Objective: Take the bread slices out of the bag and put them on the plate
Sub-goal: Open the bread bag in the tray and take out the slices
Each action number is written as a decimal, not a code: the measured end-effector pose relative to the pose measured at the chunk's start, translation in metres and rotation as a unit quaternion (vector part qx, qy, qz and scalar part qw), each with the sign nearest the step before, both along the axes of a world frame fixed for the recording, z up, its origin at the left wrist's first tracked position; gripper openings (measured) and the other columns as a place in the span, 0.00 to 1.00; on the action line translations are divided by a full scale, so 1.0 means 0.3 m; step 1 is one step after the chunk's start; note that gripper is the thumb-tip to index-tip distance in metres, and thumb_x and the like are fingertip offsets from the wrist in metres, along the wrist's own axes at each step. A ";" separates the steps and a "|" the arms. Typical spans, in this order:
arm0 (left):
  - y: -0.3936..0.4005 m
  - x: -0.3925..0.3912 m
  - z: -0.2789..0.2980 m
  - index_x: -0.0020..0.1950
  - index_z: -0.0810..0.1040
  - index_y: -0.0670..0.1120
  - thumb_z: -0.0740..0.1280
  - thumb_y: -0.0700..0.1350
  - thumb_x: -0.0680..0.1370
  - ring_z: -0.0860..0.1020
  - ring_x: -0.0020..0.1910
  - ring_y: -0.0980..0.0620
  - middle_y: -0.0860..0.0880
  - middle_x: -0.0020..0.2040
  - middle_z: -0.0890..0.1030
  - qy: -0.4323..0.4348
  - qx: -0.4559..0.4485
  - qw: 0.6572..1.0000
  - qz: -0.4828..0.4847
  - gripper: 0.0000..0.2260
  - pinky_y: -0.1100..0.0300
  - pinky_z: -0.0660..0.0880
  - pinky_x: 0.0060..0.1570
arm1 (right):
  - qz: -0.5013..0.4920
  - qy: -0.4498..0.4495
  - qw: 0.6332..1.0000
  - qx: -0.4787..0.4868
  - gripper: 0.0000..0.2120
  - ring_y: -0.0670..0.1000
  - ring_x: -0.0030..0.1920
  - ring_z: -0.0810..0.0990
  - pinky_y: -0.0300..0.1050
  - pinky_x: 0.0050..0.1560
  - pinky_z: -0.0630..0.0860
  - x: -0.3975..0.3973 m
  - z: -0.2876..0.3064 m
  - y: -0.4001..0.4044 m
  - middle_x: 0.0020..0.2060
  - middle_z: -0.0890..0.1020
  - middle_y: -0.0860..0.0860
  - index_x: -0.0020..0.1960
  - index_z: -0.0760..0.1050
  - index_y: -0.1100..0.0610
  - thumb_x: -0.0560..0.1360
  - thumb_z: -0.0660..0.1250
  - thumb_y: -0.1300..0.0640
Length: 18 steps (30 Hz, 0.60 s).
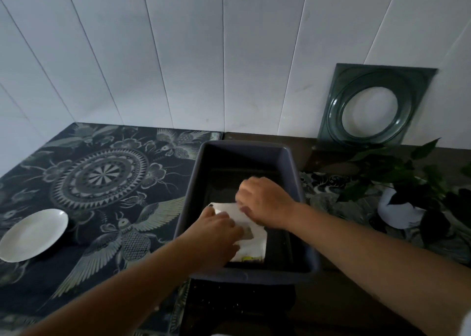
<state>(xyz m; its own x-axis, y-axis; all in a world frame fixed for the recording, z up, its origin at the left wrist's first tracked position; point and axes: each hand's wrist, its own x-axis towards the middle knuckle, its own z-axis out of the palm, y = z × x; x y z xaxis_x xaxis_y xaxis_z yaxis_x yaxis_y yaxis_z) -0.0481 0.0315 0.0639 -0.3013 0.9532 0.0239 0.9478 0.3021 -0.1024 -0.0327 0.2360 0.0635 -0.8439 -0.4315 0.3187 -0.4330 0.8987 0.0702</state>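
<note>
Grip: both my hands rest on the bread bag [251,230]; whether fingers are pinched on it, I cannot tell.
Left hand [216,231]: palm down on the near part, likely steadying it.
Right hand [262,200]: knuckles up over the far end, probably seeking the opening.
Bag: flat in the dark tub [244,149], no slices showing.
Plate [34,235]: bare, well to the left on the patterned cloth [102,172].
</note>
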 end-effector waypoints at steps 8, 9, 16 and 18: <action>-0.009 -0.115 0.107 0.54 0.80 0.52 0.62 0.62 0.74 0.77 0.51 0.46 0.50 0.44 0.82 0.080 -0.231 0.968 -0.055 0.18 0.42 0.57 0.61 | 0.116 -0.253 0.926 0.256 0.25 0.54 0.62 0.73 0.59 0.64 0.60 0.113 0.111 -0.005 0.54 0.82 0.50 0.50 0.81 0.49 0.79 0.49 0.37; -0.023 -0.124 0.116 0.53 0.79 0.53 0.63 0.63 0.73 0.78 0.49 0.46 0.50 0.43 0.82 0.068 -0.237 0.968 -0.053 0.18 0.41 0.58 0.60 | 0.097 -0.288 0.910 0.284 0.28 0.53 0.56 0.76 0.61 0.65 0.58 0.118 0.119 0.014 0.50 0.82 0.50 0.49 0.81 0.50 0.78 0.47 0.35; -0.050 -0.120 0.110 0.58 0.79 0.52 0.59 0.66 0.73 0.71 0.60 0.46 0.49 0.55 0.80 0.031 -0.253 0.965 -0.057 0.23 0.40 0.59 0.59 | 0.063 -0.371 0.877 0.300 0.22 0.54 0.62 0.75 0.67 0.71 0.52 0.113 0.133 0.120 0.54 0.81 0.49 0.58 0.76 0.47 0.76 0.55 0.34; -0.035 -0.105 0.100 0.62 0.77 0.53 0.58 0.66 0.74 0.70 0.63 0.46 0.49 0.60 0.79 0.033 -0.265 0.963 -0.042 0.24 0.41 0.59 0.59 | 0.044 -0.381 0.883 0.272 0.23 0.54 0.64 0.74 0.67 0.71 0.49 0.101 0.132 0.103 0.56 0.81 0.51 0.64 0.73 0.46 0.76 0.57 0.34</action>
<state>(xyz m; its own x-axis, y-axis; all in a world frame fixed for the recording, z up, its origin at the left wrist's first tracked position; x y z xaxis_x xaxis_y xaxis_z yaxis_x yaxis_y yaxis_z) -0.0795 0.0210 0.0940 -0.2373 0.8581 -0.4554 0.9527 0.1140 -0.2817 -0.0025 0.2670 0.1031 -0.6801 -0.4201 -0.6009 -0.6071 0.7821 0.1403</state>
